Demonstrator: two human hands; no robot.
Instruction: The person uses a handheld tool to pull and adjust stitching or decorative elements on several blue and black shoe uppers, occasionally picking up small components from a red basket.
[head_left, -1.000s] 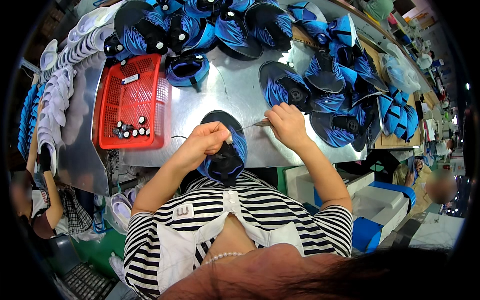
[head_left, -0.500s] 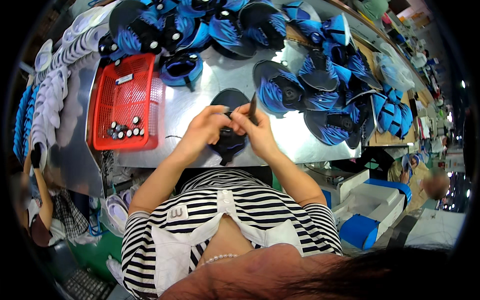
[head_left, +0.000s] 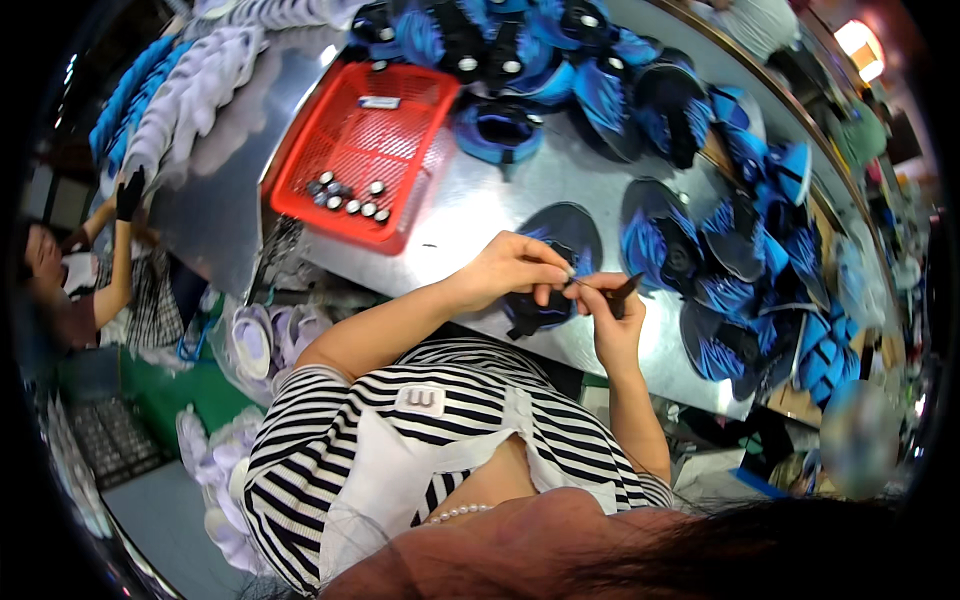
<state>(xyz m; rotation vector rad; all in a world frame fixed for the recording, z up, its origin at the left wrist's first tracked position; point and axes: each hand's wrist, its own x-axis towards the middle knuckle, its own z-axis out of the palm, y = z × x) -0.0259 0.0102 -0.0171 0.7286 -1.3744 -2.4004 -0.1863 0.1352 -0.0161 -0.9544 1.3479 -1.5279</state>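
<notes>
Above a black and blue shoe upper lying on the metal table, my two hands nearly meet at the fingertips. My left hand is closed in a pinch; a tiny pale speck shows at its fingertips, too small to name. My right hand is closed around a slim dark tool with a pointed end that sticks out past the knuckles. Its thumb and forefinger also pinch toward the left fingertips, and I cannot make out what lies between them. Part of the shoe upper is hidden under the hands.
To the left stands a red plastic basket with several small black and white round-capped pieces. Blue and black shoe uppers pile along the far and right sides of the metal table. A co-worker's gloved hand is at far left, near white shoe parts.
The view has turned, so the table and basket appear shifted right and tilted. My hands stay close together over the shoe upper, the dark tool still in the right one.
</notes>
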